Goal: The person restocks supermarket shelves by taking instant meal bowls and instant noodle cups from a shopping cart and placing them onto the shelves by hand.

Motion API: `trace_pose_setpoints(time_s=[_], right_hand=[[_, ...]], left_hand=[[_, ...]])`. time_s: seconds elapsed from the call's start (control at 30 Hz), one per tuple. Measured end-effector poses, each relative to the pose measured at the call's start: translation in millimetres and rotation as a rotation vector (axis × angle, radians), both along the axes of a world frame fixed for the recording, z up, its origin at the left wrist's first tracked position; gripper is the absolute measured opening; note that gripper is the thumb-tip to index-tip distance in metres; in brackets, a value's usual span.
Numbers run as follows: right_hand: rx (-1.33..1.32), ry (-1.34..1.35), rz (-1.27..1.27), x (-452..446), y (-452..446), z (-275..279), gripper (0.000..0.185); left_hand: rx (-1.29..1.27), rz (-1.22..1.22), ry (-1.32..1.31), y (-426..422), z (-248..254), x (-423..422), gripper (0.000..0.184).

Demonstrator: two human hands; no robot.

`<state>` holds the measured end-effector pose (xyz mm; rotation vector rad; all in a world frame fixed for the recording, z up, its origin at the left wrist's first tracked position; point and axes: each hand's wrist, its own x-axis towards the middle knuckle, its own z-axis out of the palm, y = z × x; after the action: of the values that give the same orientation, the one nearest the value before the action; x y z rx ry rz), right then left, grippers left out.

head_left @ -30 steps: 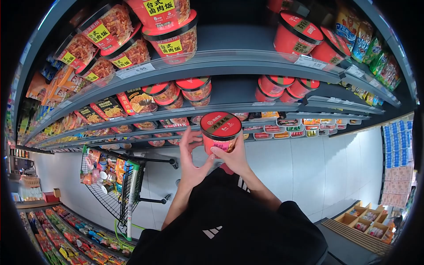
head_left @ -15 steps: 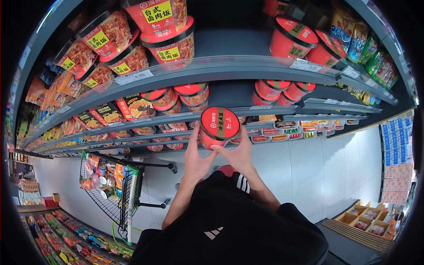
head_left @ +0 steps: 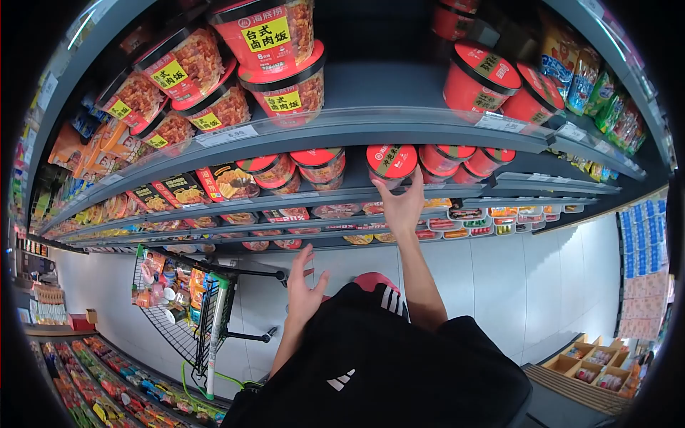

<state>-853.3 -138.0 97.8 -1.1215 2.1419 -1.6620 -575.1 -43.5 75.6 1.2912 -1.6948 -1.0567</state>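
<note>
My right hand (head_left: 401, 207) grips a red instant-rice tub (head_left: 392, 162) with a black-rimmed lid, from below and the right side. The tub is at the front of the second shelf, beside similar red tubs (head_left: 444, 158); whether it rests on the shelf I cannot tell. My left hand (head_left: 305, 284) is held lower, in front of my body, fingers apart and holding nothing. Left of the gripped tub stand more tubs (head_left: 317, 165) with food pictures on their sides.
An upper shelf (head_left: 371, 121) with a clear front lip carries stacked rice tubs (head_left: 282, 100) and red tubs (head_left: 481, 80). A shopping cart (head_left: 187, 314) with goods stands at the left. Wooden bins (head_left: 591, 364) are at lower right, and another stocked shelf (head_left: 107, 378) is at lower left.
The red tub has gone from between both hands up to the second shelf in my right hand. My left hand has let go and dropped down and left.
</note>
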Motion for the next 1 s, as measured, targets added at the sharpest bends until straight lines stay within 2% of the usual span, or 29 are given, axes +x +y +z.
trace_pose_setpoints(time_s=[0.1, 0.2, 0.3, 0.67, 0.83, 0.9, 0.97, 1.0], right_hand=[[-0.064, -0.009, -0.012, -2.6, -13.1, -8.7, 0.096], [0.015, 0.048, 0.006, -5.5, -15.0, -13.7, 0.097], [0.129, 0.248, -0.112, 1.2, -11.2, -18.4, 0.097], [0.166, 0.227, -0.151, -0.8, -11.2, -36.3, 0.094], [0.042, 0.333, -0.140, 0.6, -3.3, -41.0, 0.091], [0.018, 0.434, -0.159, 7.7, 6.3, -41.2, 0.089], [0.007, 0.496, -0.182, 15.6, 18.4, -41.9, 0.085], [-0.014, 0.505, -0.184, 17.9, 23.5, -48.4, 0.081]], left_hand=[[0.018, 0.026, -0.009, 5.7, -6.8, 10.0, 0.069], [0.019, 0.032, -0.039, 5.0, -7.9, 14.7, 0.065], [0.010, 0.034, -0.051, 2.1, -5.2, 17.7, 0.062], [0.005, 0.027, -0.045, 1.2, -7.3, 60.2, 0.053], [0.011, 0.307, -0.108, 8.6, -27.5, 157.6, 0.052], [-0.029, 0.496, -0.139, 16.9, -57.5, 222.1, 0.051], [-0.130, 0.639, -0.452, 34.0, -66.0, 280.5, 0.056], [-0.056, 0.728, -0.597, 47.1, -70.6, 302.0, 0.058]])
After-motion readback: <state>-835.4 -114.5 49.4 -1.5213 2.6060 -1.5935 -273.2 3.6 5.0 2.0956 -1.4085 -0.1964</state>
